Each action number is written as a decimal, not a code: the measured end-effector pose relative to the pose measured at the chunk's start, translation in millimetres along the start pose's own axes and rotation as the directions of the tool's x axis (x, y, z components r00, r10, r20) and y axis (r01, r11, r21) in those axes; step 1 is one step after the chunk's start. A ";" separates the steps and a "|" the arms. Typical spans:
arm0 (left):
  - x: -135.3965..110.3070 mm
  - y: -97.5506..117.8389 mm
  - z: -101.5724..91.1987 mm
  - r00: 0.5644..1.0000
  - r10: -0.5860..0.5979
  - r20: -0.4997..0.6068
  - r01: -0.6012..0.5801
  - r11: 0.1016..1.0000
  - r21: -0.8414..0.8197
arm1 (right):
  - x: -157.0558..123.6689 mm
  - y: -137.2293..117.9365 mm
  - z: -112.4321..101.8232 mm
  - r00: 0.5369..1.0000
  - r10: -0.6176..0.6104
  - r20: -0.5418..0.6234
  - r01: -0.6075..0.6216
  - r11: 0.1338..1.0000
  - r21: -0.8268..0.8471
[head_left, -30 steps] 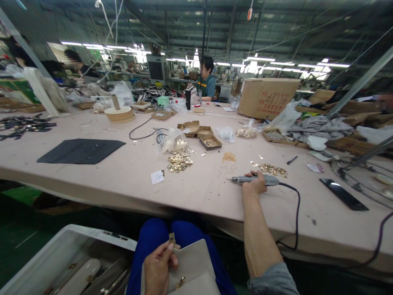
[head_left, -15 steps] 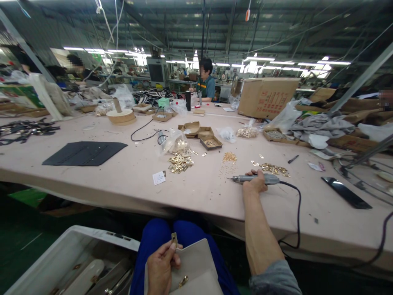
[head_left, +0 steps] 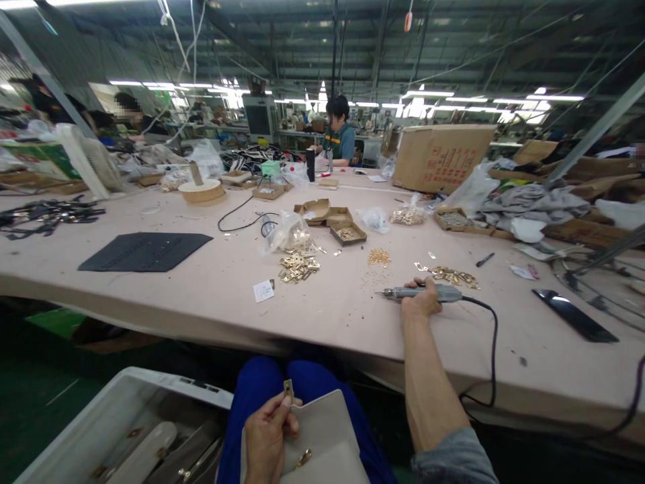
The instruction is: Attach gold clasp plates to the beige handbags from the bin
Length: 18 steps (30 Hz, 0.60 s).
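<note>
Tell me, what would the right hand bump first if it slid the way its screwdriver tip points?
Probably the small white card left of the electric screwdriver in the right hand; bare tabletop lies between.

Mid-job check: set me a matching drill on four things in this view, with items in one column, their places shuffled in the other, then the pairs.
Items
1. grey corded tool
2. small gold plate
3. beige bag
4. black mat

Places
a. on the lap
b. flat on the table, off to the left, untouched
c. on the table, gripped by the right hand
d. pinched in the left hand

Pairs: 1-c, 2-d, 3-a, 4-b
</note>
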<state>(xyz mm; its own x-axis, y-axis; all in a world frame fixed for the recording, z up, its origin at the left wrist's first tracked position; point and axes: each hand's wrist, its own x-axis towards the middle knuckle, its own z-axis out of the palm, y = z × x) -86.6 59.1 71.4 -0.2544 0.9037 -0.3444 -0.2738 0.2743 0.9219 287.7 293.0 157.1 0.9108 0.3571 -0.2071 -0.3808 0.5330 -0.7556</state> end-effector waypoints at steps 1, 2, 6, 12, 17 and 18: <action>-0.2 0.3 0.2 1.000 0.002 0.000 -0.002 1.000 -0.003 | -0.1 0.0 0.2 1.000 0.005 0.001 -0.005 1.000 0.003; -0.3 0.5 0.4 1.000 0.003 0.002 -0.003 1.000 -0.006 | -0.4 -0.2 0.4 1.000 0.010 0.000 -0.010 1.000 0.008; 0.1 -0.2 0.0 1.000 0.000 0.020 0.000 1.000 -0.017 | -3.5 -1.9 0.7 0.999 0.035 -0.012 -0.035 0.999 0.029; 0.4 -1.9 -0.3 1.000 -0.021 0.004 0.021 0.999 -0.041 | -9.4 -4.7 2.8 0.998 0.061 -0.031 -0.060 0.997 0.039; 1.0 -1.0 -0.5 1.000 -0.008 0.019 0.009 0.999 -0.052 | -19.9 -17.3 5.6 0.998 0.057 0.001 -0.057 0.998 0.041; 1.5 -0.9 -0.6 1.000 -0.001 0.028 0.002 0.999 -0.051 | -24.1 -22.7 4.8 0.998 0.059 0.034 -0.060 0.998 0.029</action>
<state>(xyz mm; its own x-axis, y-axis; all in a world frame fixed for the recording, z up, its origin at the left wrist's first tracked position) -87.3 60.0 69.9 -0.2285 0.9122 -0.3402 -0.3212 0.2592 0.9108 273.6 276.0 182.3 0.8808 0.4140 -0.2298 -0.4392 0.5329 -0.7232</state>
